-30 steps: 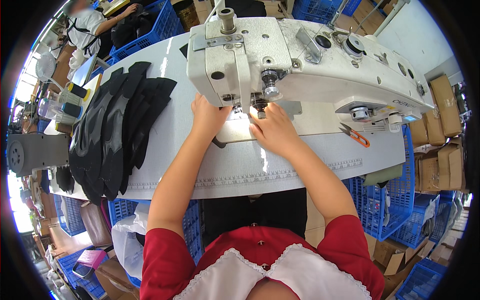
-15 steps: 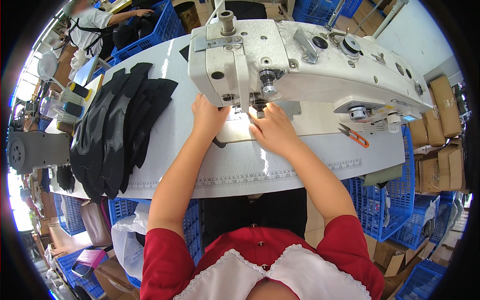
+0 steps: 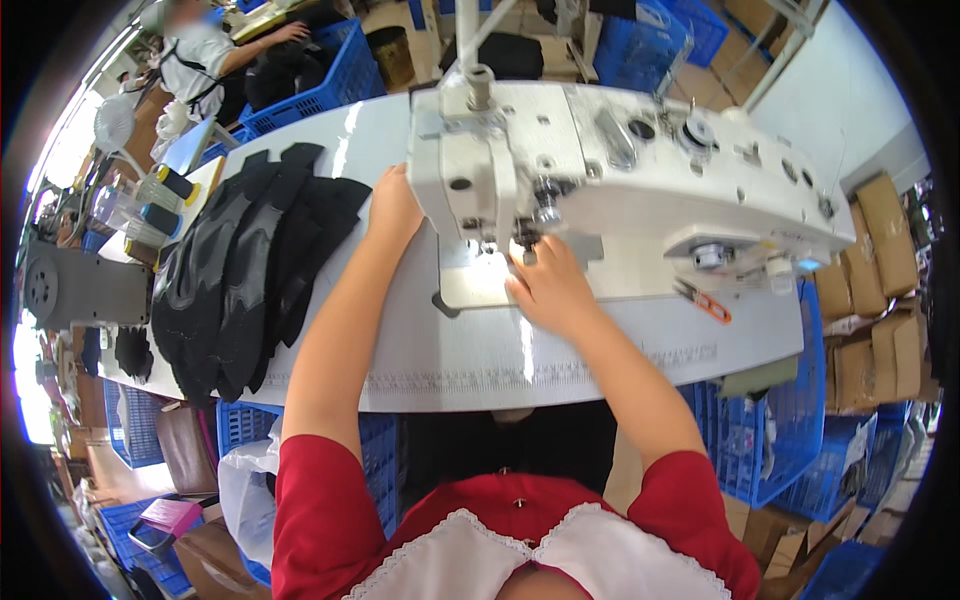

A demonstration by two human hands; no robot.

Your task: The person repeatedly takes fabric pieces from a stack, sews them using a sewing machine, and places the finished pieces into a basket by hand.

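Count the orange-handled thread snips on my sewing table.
1: the thread snips lie to the right of your right hand. Others may be hidden under the black fabric pieces.

At upper centre we see the sewing machine [image 3: 650, 165] on the table [image 3: 455, 355], with the left hand [image 3: 397, 208] just left of its head and the right hand [image 3: 548, 285] below it. Left of centre, we find a pile of fabric pieces [image 3: 250, 270] on the table, thread spools [image 3: 160, 219] near its upper left. At right, we have snips [image 3: 712, 305] before the machine, a crate [image 3: 735, 445] below the table's edge and cartons [image 3: 882, 225] along the rim.
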